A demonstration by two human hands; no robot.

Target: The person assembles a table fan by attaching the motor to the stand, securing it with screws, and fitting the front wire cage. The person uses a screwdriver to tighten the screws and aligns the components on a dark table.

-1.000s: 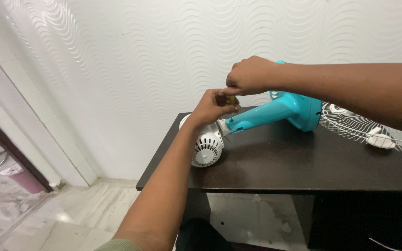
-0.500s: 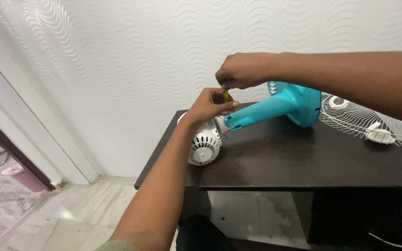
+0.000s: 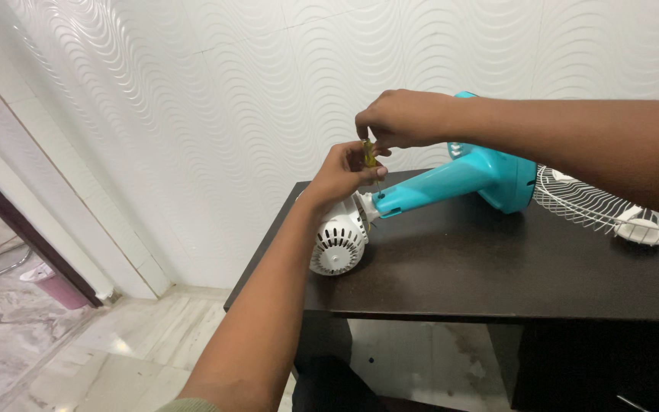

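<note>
Both hands work at the left end of the dark worktop (image 3: pixel 497 267), near its back-left corner. The right hand (image 3: pixel 402 118) comes in from the right w/ fingertips pinched on the top of a small yellow-green screwdriver (image 3: pixel 370 156), grip closed on the handle. The screwdriver stands roughly upright, tip down at the narrow end of the teal fan stand (image 3: pixel 459 179); the exact tip contact is too small to tell. The left hand (image 3: pixel 345 174) reaches up from below, fingers curled round the screwdriver shaft & touching the joint betw. the stand & the white fan motor housing (image 3: pixel 339 240); grip part closed, steadying the tool.

The motor housing lies on its side at the worktop's left edge, vented back facing the front. The teal stand slopes up & to the right from it, w/ its wide base toward the back edge. A white wire fan guard (image 3: pixel 612 210) lies flat at the right side, just beside the teal base.

Behind: a white wavy-textured wall (image 3: pixel 230 91). Lower left: a pale marble floor (image 3: pixel 78 351) & a pink bin (image 3: pixel 59 286).
</note>
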